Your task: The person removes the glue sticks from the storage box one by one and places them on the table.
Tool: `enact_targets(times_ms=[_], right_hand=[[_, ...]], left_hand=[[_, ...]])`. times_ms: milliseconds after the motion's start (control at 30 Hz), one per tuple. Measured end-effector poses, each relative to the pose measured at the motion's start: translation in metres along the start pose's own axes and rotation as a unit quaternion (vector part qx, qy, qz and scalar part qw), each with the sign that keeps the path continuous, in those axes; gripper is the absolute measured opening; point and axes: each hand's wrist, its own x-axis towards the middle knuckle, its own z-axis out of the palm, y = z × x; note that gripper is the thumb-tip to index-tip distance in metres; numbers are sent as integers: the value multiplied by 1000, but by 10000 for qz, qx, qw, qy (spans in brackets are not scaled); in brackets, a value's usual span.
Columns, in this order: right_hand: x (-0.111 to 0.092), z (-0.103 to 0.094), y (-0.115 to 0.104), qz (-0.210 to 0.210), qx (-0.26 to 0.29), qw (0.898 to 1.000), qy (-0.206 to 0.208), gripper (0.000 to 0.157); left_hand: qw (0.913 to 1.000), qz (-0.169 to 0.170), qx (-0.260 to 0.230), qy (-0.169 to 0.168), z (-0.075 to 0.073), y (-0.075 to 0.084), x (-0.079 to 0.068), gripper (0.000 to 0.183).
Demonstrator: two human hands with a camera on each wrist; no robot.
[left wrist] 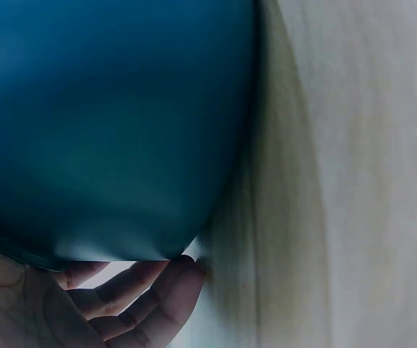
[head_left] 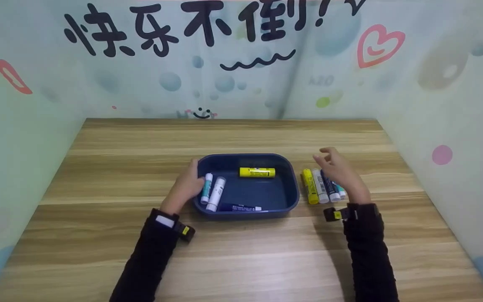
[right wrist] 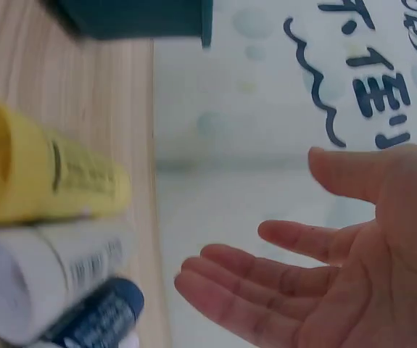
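Observation:
My left hand (head_left: 188, 184) grips the left side of a dark blue plastic bin (head_left: 247, 213), thumb over the rim; in the left wrist view its fingers (left wrist: 168, 304) lie along the outer wall (left wrist: 121, 130). Inside the bin are a yellow glue stick (head_left: 257, 172), a white glue stick (head_left: 216, 193), a smaller teal-and-white stick (head_left: 206, 188) and a dark blue tube (head_left: 245, 208). My right hand (head_left: 342, 172), fingers spread and holding nothing, hovers over a row of sticks. That row has a yellow glue stick (right wrist: 48, 170), a white one (right wrist: 56, 272) and a dark blue one (right wrist: 103, 315).
At the right end of the row, a teal-and-white stick (head_left: 341, 192) is partly covered. Beneath everything is a wood-grain table (head_left: 241, 260), with a printed backdrop (head_left: 241, 96) rising along its far edge and both sides.

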Motion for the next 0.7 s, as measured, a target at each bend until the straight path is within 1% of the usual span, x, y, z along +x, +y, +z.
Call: enact_targets(times_ms=[167, 267, 367, 433, 533, 700], right_hand=[[5, 23, -11, -392, 174, 9988, -246, 66], [7, 36, -15, -633, -58, 9975, -310, 69], [10, 47, -18, -708, -281, 9964, -379, 73], [12, 55, -19, -753, -307, 9957, -444, 76], [16, 64, -21, -754, -137, 9958, -492, 78], [20, 75, -19, -794, 469, 9940, -587, 75]], left_hand=[[10000, 9, 0, 8, 0, 0, 0, 57], [10000, 42, 7, 33, 0, 1, -1, 56], [10000, 66, 12, 48, 0, 0, -1, 55], [10000, 59, 7, 49, -1, 0, -1, 55], [10000, 11, 27, 28, 0, 0, -1, 56], [10000, -37, 80, 8, 0, 1, -1, 58]])
